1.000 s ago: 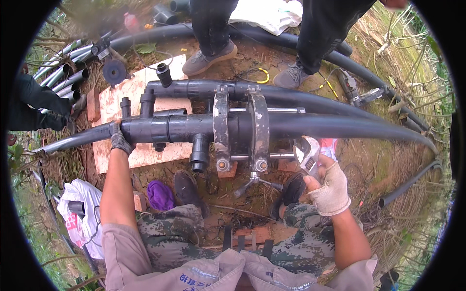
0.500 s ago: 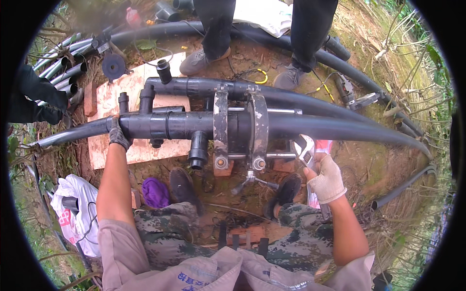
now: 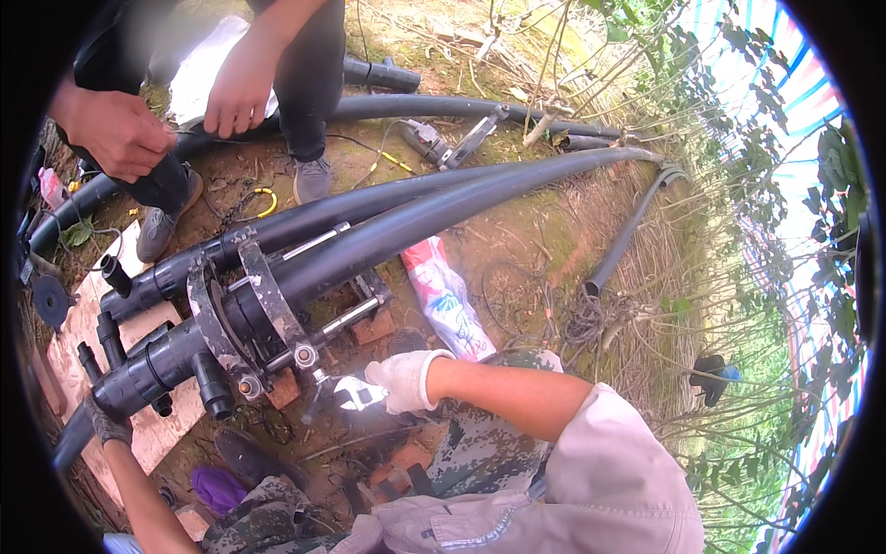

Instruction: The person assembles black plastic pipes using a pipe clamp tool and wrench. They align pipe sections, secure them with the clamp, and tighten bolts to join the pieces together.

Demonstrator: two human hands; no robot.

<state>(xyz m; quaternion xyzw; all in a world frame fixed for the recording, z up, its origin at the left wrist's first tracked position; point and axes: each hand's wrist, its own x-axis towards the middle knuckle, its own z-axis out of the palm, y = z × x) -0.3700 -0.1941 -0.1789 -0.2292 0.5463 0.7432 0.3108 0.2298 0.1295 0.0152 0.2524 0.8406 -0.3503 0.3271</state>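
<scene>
My left hand (image 3: 109,423), in a dark glove, is wrapped round the near black pipe fitting (image 3: 152,374) at the lower left. My right hand (image 3: 404,383), in a whitish glove, grips an adjustable wrench (image 3: 358,394) with its jaw pointing left. The wrench head is beside the bolt end (image 3: 305,355) of a scuffed metal pipe clamp (image 3: 275,300); whether they touch I cannot tell. Two clamp rings encircle the near pipe, and steel rods (image 3: 351,319) run along it. A second black pipe (image 3: 369,198) lies behind.
Across the pipes another person's hands (image 3: 120,134) hang over their knees. A power tool (image 3: 426,143) lies on the soil beyond. Close to my right arm is a red-and-white plastic bag (image 3: 448,295). A purple cloth (image 3: 220,487) lies by my boot, and thin branches (image 3: 618,319) stand at right.
My view has swung to the right and tilted. My right hand has brought the wrench left to the clamp's bolt end. The other person's hands have come into view.
</scene>
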